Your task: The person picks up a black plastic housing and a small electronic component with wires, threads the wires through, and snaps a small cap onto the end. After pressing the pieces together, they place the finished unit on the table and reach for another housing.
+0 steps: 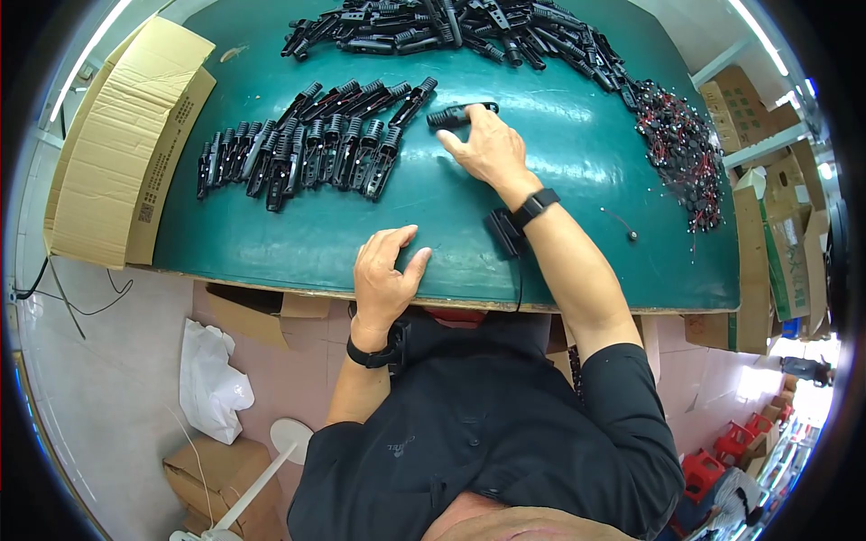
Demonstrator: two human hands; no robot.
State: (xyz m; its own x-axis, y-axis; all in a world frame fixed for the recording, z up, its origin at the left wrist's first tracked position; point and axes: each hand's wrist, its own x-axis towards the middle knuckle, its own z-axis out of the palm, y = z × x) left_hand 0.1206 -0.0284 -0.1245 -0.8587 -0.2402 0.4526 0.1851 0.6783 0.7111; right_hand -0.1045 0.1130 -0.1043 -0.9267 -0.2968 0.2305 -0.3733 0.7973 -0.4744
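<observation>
On the green table top, my right hand reaches forward. Its fingers curl over the right end of a black ribbed handle-shaped part, and the thumb is just below it. Whether that part touches the table I cannot tell. My left hand rests near the table's front edge with thumb and fingers apart, holding nothing. Ahead and to its left, several similar black parts lie side by side in two rough rows. A small black box-shaped device with a cable sits beside my right wrist.
A heap of black handle parts covers the far edge of the green table. At right lies a pile of small round components with red wires; one loose piece lies nearer. Cardboard boxes flank the table.
</observation>
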